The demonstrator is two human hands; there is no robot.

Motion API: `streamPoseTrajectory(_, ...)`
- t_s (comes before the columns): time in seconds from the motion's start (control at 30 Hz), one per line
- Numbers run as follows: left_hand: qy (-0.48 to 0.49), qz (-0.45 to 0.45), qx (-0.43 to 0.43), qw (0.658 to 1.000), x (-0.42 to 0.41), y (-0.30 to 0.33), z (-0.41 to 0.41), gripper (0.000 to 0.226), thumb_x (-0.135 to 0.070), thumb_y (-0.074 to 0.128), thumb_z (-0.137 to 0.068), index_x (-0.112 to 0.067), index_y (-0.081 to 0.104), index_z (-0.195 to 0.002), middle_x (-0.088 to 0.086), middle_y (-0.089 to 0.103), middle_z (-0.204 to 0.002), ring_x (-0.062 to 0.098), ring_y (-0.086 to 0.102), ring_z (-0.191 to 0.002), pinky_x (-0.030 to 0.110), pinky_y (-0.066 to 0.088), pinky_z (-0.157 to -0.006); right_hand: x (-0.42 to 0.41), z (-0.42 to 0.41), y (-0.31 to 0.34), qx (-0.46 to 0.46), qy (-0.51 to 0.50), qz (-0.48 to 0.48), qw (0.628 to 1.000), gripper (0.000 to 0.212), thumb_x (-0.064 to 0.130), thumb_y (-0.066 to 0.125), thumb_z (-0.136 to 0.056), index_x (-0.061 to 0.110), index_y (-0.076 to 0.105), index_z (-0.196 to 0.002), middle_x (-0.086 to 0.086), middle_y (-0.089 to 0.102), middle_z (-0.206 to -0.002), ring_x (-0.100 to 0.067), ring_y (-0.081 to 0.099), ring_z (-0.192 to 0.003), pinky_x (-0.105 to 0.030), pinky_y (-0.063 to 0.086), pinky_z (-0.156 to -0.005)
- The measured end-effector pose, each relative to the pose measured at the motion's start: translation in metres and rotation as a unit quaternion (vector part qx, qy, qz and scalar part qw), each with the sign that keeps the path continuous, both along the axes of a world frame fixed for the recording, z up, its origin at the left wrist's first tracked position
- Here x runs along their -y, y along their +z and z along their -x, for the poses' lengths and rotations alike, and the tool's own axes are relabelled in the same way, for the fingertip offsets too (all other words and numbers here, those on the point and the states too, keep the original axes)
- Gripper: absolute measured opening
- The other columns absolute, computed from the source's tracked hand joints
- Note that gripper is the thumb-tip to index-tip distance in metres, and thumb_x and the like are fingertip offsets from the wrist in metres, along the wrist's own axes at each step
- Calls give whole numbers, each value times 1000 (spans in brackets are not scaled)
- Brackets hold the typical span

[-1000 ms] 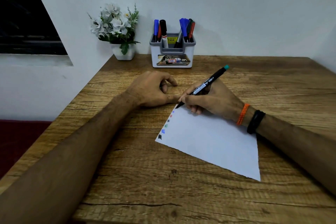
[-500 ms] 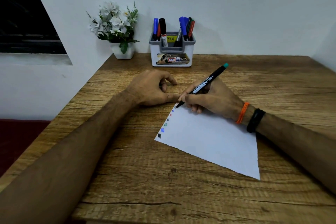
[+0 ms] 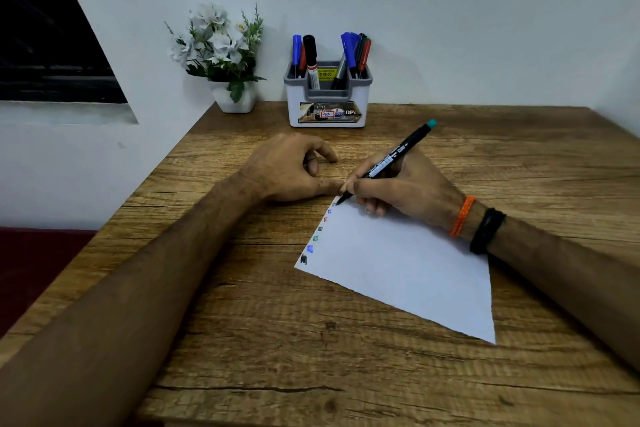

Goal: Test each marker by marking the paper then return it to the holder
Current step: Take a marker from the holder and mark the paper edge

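I see the black marker (image 3: 391, 163) pinched in the right hand (image 3: 405, 189), tip down on the paper's (image 3: 398, 263) far-left corner, above a column of colour marks (image 3: 316, 238). Left hand (image 3: 287, 172) curls loosely closed just left of the grip, holding nothing visible, on the wooden table (image 3: 311, 357). Marker holder (image 3: 327, 97) stands well beyond.

- Bare counter (image 3: 485, 156) lies open between the right hand (image 3: 405, 187) and the holder (image 3: 328, 97) at the back wall, a clear lane toward the holder's right side.
- The left hand (image 3: 287, 170) rests fisted just before the holder, blocking the direct path from the paper's (image 3: 398, 263) top corner.
- A flower pot (image 3: 233, 99) stands near the holder's left; markers (image 3: 353, 52) crowd both outer compartments.
- The near counter, below the paper, lies free between the two forearms.
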State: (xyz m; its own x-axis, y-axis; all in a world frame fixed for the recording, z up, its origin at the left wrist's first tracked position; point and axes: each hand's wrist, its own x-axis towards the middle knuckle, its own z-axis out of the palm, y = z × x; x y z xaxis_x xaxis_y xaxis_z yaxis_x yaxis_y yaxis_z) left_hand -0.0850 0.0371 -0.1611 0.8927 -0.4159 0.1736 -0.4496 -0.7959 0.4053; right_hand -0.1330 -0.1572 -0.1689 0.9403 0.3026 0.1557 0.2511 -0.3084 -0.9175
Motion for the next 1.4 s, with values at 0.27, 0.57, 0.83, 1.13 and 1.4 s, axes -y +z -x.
streamPoseTrajectory(0.27,6,-1,-2,1000,0,0,-1,55,-65,71,-64,-33,66,-109,-10,65,-74,7,61,-77,41,53,-82,1,-3,-2,-7,-10,-29,1000,8,-2,67,-85,1,73,-81,-8,67,-60,-11,61,-47,-19,49,-45)
streamPoseTrajectory(0.57,26,61,-44,997,-3,7,-2,28,-40,70,-83,-30,67,-109,-9,65,-86,9,62,-87,33,52,-81,10,-9,8,-52,6,-194,980,12,10,65,-87,6,74,-81,-6,65,-64,-12,57,-51,-19,45,-46)
streamPoseTrajectory(0.83,12,205,-116,972,-4,11,2,35,-2,51,-95,-19,47,-126,-8,72,-101,6,62,-103,27,43,-93,16,-7,22,-51,-27,-188,980,23,13,48,-97,6,70,-98,-5,71,-77,-14,60,-54,-20,44,-47)
streamPoseTrajectory(1.13,20,287,-81,954,-1,13,4,25,-7,78,-76,-15,63,-94,1,71,-97,9,69,-82,20,53,-71,18,-9,19,-35,-68,-207,975,8,14,60,-94,8,64,-95,-5,73,-77,-13,56,-48,-20,42,-44)
streamPoseTrajectory(1.4,-3,247,-57,967,-1,11,3,17,-9,71,-84,-19,68,-98,-3,68,-100,15,66,-90,30,51,-84,23,-12,16,-64,-38,-246,967,26,15,43,-96,10,68,-98,-12,74,-87,-15,57,-51,-22,42,-47)
